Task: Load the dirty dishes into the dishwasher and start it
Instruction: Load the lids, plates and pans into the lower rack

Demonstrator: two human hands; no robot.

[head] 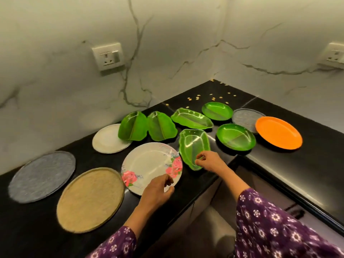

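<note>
The rose-patterned plate (149,162) lies near the front edge of the black surface (279,164). My left hand (158,189) pinches its near rim, and my right hand (206,162) pinches the near end of the green leaf-shaped dish (193,144) just beside it.

Green, orange, grey and tan dishes on a glossy black counter (297,164).
The white plate (149,164) at centre bore pink roses with green leaves. Right of it lay a translucent pale green leaf dish (193,146); behind, deeper green leaf dishes (161,128) and two round green plates (236,137). At far right was an orange plate (278,133), and at left a grey disc (41,176) and a tan disc (90,200). The wall (55,53) was pale marble with dark veins. The sleeves (270,229) were purple with white flowers.
</note>
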